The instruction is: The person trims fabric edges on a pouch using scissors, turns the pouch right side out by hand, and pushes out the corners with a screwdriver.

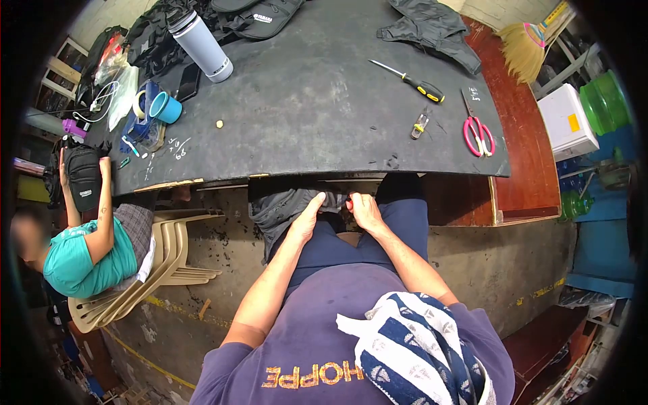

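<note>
Dark grey fabric (280,208) lies across my lap under the front edge of the table. My left hand (310,214) grips its right-hand part, thumb on top. A few centimetres to the right, my right hand (366,212) is closed in a pinch close to the fabric's end. A small dark thing with a bit of red shows at its fingertips, too small to name. On the black table (290,135) in front of me lie a screwdriver (422,88) with a black and yellow handle, a small clear-handled tool (420,124) and pink-handled scissors (478,131).
A grey tumbler (202,50), a blue cup (165,108), a phone (190,82) and black bags (263,19) stand or lie at the table's left and back. A person in a teal shirt (94,253) sits at left on stacked chairs (169,250). Red-brown shelving (526,155) borders the right.
</note>
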